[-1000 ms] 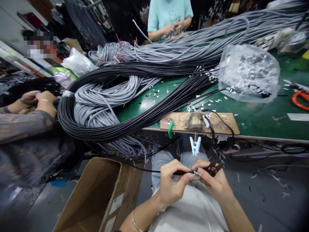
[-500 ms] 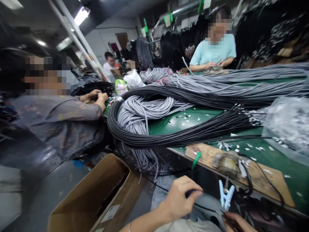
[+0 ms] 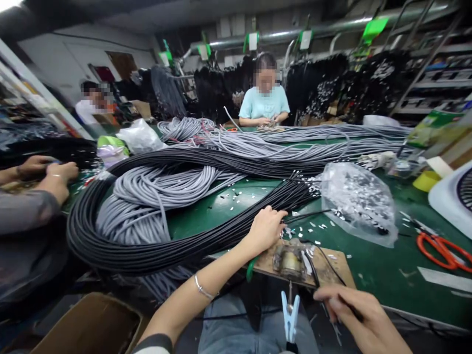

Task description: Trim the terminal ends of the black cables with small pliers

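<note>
My left hand (image 3: 266,228) reaches over the near side of a looped bundle of black cables (image 3: 147,263), its fingers closed on a black cable (image 3: 308,215) near the cut ends. Below the table edge at the right, my right hand (image 3: 363,314) grips a slim dark tool (image 3: 350,309); most of it is hidden by the fingers. Between the hands stands a small motor-like device (image 3: 289,260) on a wooden board (image 3: 341,260), with a metal shaft pointing at me. A light blue clothes peg (image 3: 290,317) hangs by that shaft, above my lap.
A clear plastic bag of small white pieces (image 3: 359,201) lies right of the cables. Orange-handled scissors (image 3: 438,248) and a white fan (image 3: 457,191) are farther right. Grey cable coils (image 3: 158,189) lie inside the black loop. Co-workers sit left and opposite; a cardboard box (image 3: 88,324) stands lower left.
My view has turned right. My left hand has moved from above my lap up to the black cables on the table. My right hand has come further into view, still gripping the dark tool.
</note>
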`<state>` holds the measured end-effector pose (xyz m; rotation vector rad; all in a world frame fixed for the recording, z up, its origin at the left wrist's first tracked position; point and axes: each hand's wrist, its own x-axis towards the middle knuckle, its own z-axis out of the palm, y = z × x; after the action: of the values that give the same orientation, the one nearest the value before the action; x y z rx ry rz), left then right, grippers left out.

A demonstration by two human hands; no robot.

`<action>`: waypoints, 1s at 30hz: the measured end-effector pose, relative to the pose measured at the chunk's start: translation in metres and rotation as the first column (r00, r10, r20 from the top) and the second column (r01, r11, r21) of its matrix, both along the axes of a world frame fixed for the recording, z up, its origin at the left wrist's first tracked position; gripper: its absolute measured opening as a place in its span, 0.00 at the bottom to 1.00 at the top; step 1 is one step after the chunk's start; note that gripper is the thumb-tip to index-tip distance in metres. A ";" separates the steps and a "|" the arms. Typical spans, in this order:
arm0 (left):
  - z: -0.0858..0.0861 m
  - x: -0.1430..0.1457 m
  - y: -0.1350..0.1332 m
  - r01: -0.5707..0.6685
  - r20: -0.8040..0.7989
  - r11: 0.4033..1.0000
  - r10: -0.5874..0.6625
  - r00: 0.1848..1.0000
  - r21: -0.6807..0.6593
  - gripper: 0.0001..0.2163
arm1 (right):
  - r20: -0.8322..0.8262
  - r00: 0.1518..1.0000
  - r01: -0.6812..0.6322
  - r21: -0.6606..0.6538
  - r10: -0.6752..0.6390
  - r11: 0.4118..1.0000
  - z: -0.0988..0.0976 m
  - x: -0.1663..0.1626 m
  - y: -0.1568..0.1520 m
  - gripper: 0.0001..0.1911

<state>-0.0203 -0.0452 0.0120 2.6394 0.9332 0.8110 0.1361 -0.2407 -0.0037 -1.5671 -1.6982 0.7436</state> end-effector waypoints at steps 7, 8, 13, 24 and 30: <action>-0.015 -0.036 0.015 0.065 -0.016 0.995 -0.064 0.998 0.072 0.12 | 0.033 0.983 0.174 0.158 -0.181 0.972 0.010 0.001 0.079 0.28; -0.013 -0.046 0.015 0.084 -0.007 0.992 -0.084 0.996 0.090 0.12 | 0.042 0.978 0.194 0.175 -0.204 0.965 0.012 0.003 0.091 0.30; 0.006 -0.084 0.027 0.064 0.008 0.976 -0.067 0.998 0.210 0.13 | 0.084 0.988 0.111 0.231 -0.133 0.967 0.028 0.011 0.147 0.19; 0.033 -0.008 0.021 -0.031 0.055 0.989 0.023 0.998 0.142 0.12 | -0.010 0.974 0.215 0.357 -0.227 0.909 0.031 -0.006 0.172 0.17; 0.021 0.002 0.032 0.050 -0.058 0.972 -0.037 0.998 0.228 0.13 | 0.099 0.867 0.400 0.445 -0.488 0.801 0.040 0.010 0.154 0.24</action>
<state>-0.0187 -0.0128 0.0333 2.8807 0.8365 0.8904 0.1465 -0.0869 0.0364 -1.6814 -1.4121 -0.0302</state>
